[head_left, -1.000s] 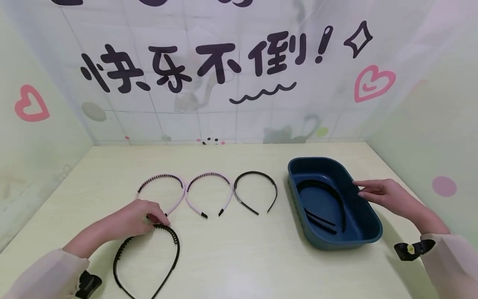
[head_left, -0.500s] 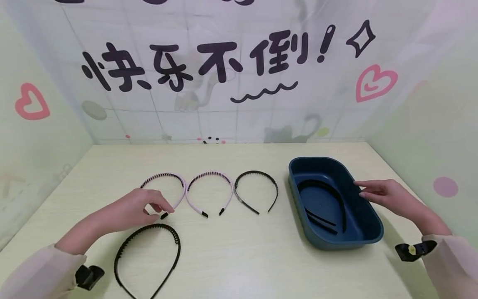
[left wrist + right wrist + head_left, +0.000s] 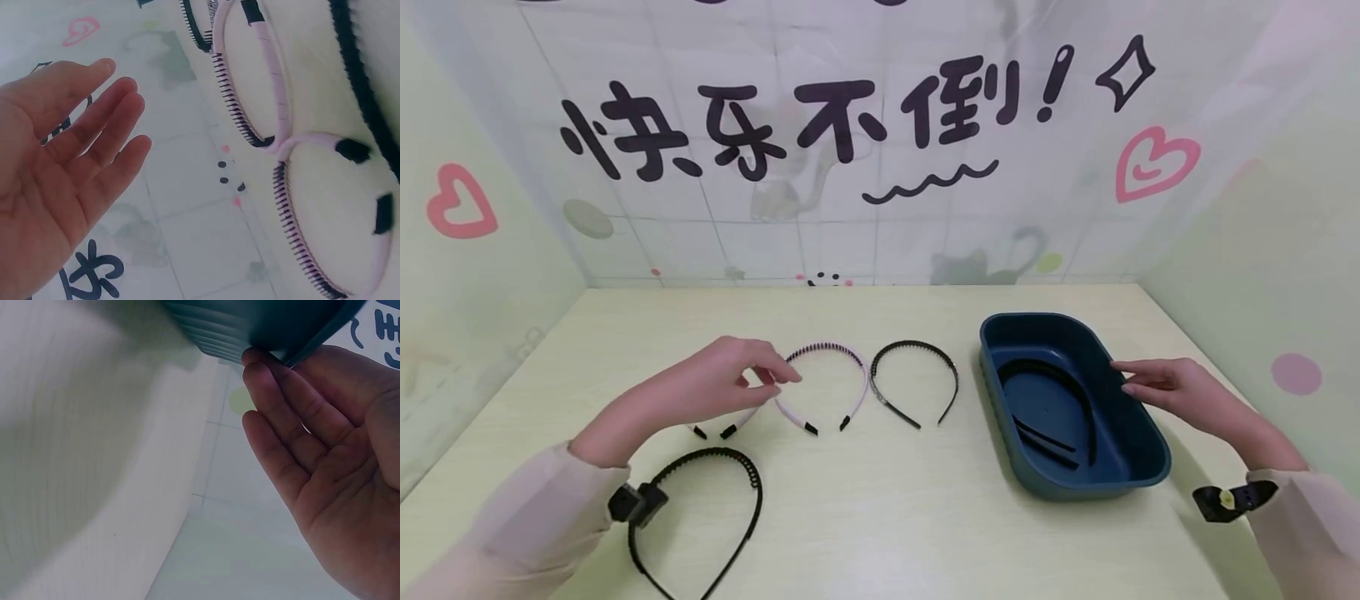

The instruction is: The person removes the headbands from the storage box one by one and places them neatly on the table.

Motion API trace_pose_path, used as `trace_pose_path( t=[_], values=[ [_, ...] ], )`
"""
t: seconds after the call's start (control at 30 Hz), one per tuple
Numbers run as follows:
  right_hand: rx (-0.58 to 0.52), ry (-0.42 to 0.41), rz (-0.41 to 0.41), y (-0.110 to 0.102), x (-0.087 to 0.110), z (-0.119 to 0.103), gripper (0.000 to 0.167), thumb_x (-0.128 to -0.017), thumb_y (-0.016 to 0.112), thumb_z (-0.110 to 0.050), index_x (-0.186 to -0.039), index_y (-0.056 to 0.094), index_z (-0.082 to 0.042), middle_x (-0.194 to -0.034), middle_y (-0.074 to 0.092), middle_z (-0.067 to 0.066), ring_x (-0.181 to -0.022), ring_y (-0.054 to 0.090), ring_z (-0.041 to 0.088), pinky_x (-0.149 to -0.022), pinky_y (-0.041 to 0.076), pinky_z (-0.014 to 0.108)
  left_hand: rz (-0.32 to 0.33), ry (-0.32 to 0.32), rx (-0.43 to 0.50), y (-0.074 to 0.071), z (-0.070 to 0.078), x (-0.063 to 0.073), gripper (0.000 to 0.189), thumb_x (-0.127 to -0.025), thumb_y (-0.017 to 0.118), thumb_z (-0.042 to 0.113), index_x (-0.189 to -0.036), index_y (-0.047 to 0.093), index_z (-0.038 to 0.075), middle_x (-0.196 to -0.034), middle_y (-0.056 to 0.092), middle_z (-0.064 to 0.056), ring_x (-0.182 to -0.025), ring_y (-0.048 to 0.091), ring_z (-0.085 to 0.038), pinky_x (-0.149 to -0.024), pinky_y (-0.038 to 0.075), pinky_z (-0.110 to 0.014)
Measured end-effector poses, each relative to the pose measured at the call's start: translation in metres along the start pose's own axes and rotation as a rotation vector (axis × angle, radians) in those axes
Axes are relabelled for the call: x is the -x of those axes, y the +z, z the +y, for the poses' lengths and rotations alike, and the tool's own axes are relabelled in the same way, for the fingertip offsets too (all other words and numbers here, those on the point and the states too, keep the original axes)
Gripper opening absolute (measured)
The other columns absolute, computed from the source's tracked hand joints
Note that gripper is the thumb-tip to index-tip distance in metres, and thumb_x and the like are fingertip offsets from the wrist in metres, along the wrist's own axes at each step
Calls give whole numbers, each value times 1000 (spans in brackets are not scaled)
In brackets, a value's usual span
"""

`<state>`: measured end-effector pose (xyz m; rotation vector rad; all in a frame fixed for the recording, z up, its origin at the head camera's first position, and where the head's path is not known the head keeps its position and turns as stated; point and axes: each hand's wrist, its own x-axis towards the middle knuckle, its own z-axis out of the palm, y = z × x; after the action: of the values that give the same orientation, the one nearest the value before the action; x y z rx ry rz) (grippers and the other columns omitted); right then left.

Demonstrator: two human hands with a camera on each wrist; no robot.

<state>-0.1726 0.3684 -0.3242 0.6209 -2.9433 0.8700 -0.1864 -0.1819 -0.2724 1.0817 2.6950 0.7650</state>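
My left hand point(image 3: 730, 379) hovers above the pale pink headbands with its fingers loosely bent and holds nothing. It partly hides the leftmost pink headband point(image 3: 287, 212); another pink headband point(image 3: 822, 347) lies just right of it. Nearer me, under the left wrist, is a larger black headband point(image 3: 758, 492). A thin black headband point(image 3: 913, 342) with a silvery patch lies right of the pink ones. My right hand point(image 3: 1187, 404) pinches the right rim of a dark blue plastic basin point(image 3: 1075, 492), fingers against the outer wall in the right wrist view. Inside the basin lie black headbands point(image 3: 1084, 408).
The pale wooden tabletop point(image 3: 880, 517) bears everything. A printed white sheet point(image 3: 835, 242) hangs behind it, and a pale side wall point(image 3: 1262, 275) stands right of the basin.
My left hand has let go of the large black headband, which stays on the table, and has moved up and right over the pink headbands. My right hand stays at the basin rim.
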Motion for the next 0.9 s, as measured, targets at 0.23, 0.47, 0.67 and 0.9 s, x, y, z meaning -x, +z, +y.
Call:
trace_pose_path(
  t=[0.23, 0.47, 0.67, 0.9],
  values=[
    [0, -12, -1, 0, 0, 1, 35, -88, 59, -5, -120, 55, 10, -98, 65, 19, -83, 57, -5, -67, 48, 17, -24, 110, 13, 4, 15, -44, 24, -85, 58, 0, -103, 70, 10, -98, 64, 4, -83, 59, -9, -69, 50, -26],
    [2, 4, -7, -2, -3, -2, 36, -89, 59, -7, -121, 55, 8, -102, 63, 22, -84, 57, -6, -67, 48, 18, -50, 205, 45, 6, 42, -88, 22, -86, 58, 3, -105, 69, 7, -101, 64, 0, -85, 61, -9, -73, 50, -24],
    [5, 17, -16, -3, -5, -4, 36, -90, 58, -8, -122, 54, 8, -101, 64, 21, -83, 57, -5, -67, 49, 19, -96, 267, 50, 10, 66, -123, 22, -89, 56, 7, -108, 67, 7, -104, 64, -1, -87, 60, -10, -78, 48, -26],
    [6, 37, -21, -3, -1, -4, 37, -90, 58, -9, -123, 54, 8, -104, 62, 24, -85, 56, -6, -67, 49, 19, -145, 293, 43, 19, 90, -163, 23, -90, 55, 8, -110, 66, 7, -103, 64, -1, -89, 59, -9, -79, 45, -19]
  ],
)
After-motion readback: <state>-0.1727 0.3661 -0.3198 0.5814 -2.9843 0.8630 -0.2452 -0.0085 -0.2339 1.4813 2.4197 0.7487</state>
